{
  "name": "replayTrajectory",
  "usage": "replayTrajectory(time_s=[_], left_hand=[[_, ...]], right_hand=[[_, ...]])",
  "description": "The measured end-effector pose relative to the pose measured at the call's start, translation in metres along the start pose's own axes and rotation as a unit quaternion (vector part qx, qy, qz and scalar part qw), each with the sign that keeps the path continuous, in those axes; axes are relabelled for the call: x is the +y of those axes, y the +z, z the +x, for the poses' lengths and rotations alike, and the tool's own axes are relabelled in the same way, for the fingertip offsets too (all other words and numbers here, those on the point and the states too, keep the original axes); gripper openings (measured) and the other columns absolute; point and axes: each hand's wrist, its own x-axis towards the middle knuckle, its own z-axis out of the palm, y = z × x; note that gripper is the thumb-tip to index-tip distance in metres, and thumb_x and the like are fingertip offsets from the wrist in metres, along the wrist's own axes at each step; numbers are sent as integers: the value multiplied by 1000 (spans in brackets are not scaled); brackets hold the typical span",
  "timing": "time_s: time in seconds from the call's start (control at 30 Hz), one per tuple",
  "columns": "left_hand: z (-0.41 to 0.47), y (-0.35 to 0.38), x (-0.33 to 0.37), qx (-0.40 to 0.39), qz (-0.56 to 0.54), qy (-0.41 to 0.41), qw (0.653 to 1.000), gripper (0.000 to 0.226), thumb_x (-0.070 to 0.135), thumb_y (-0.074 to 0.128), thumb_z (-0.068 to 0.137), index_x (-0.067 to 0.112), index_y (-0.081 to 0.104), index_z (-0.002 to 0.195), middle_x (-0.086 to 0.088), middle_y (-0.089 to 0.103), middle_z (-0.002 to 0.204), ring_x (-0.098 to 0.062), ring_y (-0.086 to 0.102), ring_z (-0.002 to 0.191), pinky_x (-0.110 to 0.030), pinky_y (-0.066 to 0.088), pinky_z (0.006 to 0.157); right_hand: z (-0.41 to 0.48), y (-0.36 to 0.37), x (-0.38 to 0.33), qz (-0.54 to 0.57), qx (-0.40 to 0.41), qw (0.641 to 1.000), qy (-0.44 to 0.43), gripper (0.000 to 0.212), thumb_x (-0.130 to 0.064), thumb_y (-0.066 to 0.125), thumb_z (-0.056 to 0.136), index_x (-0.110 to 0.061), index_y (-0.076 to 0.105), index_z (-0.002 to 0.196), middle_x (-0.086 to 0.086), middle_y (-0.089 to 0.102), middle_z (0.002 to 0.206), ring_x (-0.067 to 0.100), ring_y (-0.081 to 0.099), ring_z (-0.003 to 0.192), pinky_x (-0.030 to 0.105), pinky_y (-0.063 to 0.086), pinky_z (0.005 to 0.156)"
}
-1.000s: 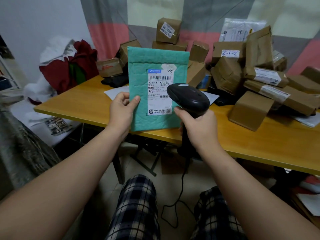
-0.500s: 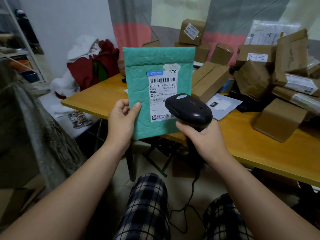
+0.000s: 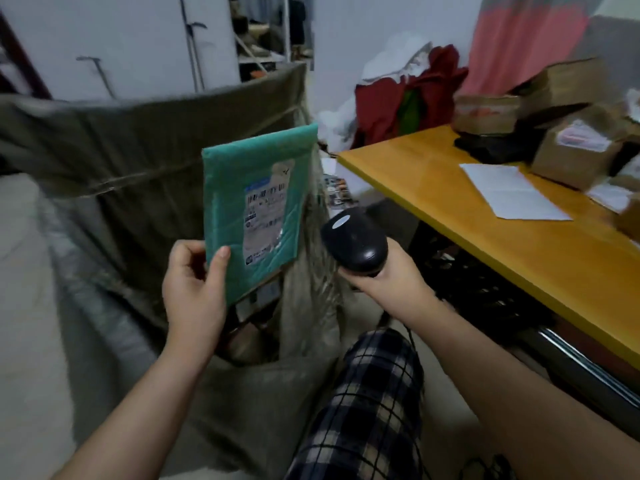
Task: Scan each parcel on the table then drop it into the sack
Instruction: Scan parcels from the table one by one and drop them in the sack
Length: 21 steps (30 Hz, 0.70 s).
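The left hand (image 3: 194, 289) holds the parcel (image 3: 256, 202), a green padded envelope, by its lower left corner: the thumb lies on the front and the other fingers (image 3: 185, 252) are curled behind, so it is pinched. The parcel stands almost upright above these fingers. Its long axis is near vertical with the top leaning a little right, and the label (image 3: 265, 216) faces the camera. Below and behind the fingers is the open mouth of the sack (image 3: 138, 140), whose far rim rises higher than the parcel. Inside the sack, just under the parcel's lower edge, a box (image 3: 258, 299) is partly visible. To the right, the right hand (image 3: 384, 275) grips the scanner (image 3: 353, 242) by its handle. The parcel and the scanner are near but apart. Further right is the tabletop (image 3: 485, 237); its near corner is well apart from the parcel, with free space between them. On it lie brown boxes (image 3: 571, 157) and a paper (image 3: 512, 192).
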Motion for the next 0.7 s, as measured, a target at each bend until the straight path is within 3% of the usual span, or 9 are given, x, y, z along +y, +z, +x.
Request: replayTrajectory(time_s=[0.1, 0.17, 0.23, 0.3, 0.37, 0.5, 0.6, 0.7], left_hand=[[2, -22, -16, 55, 49, 3, 997, 24, 19, 61, 91, 31, 42, 80, 13, 48, 76, 7, 46, 66, -12, 35, 62], [4, -28, -29, 64, 57, -13, 996, 24, 15, 62, 92, 29, 45, 82, 12, 47, 74, 7, 46, 65, -12, 35, 61], [8, -24, -46, 43, 67, -63, 995, 16, 11, 61, 93, 17, 48, 87, 9, 49, 75, 7, 49, 65, -13, 37, 62], [14, -11, -63, 8, 60, -150, 987, 14, 12, 59, 94, 16, 47, 89, 5, 54, 77, 2, 52, 67, -22, 42, 65], [18, 8, -76, -26, 27, -233, 972, 16, 14, 57, 95, 20, 45, 85, 0, 59, 78, -13, 57, 72, -31, 46, 67], [21, 39, -81, -78, -54, -314, 945, 10, 9, 51, 98, 15, 45, 93, -4, 64, 86, -14, 62, 75, -23, 53, 68], [32, 42, -92, -90, -19, -316, 944, 14, 13, 52, 97, 21, 45, 88, -7, 66, 93, -22, 64, 85, -36, 52, 79], [47, 36, -104, -74, 95, -245, 962, 10, 18, 54, 96, 16, 46, 90, 2, 57, 81, -16, 57, 75, -30, 42, 68]], right_hand=[[21, 36, 5, -43, -17, 999, -3, 41, -39, 82, 70, -31, 57, 102, 7, 58, 110, 20, 58, 106, 40, 50, 93], [32, 56, 10, -66, -17, 998, 7, 52, -43, 82, 69, -22, 58, 109, 7, 54, 112, 21, 55, 108, 39, 48, 95], [40, 73, 13, -93, -17, 995, 24, 61, -45, 82, 68, -18, 56, 115, 8, 51, 119, 21, 50, 115, 32, 42, 97], [47, 88, 19, -99, -10, 994, 45, 64, -45, 83, 67, -15, 56, 116, 7, 51, 123, 20, 50, 116, 30, 41, 95], [54, 102, 29, -90, 5, 994, 65, 67, -44, 85, 65, -10, 57, 116, 9, 54, 121, 22, 53, 114, 32, 44, 94], [65, 131, 46, -26, 24, 988, 150, 69, -36, 86, 65, -7, 54, 119, 12, 60, 121, 27, 57, 114, 37, 47, 95], [71, 141, 49, 17, 64, 979, 191, 45, -14, 74, 79, -9, 53, 120, 13, 64, 116, 31, 58, 110, 28, 44, 84], [69, 112, 53, -1, 77, 978, 194, 41, -8, 66, 84, -8, 52, 122, 6, 62, 104, 26, 59, 101, 25, 38, 77]])
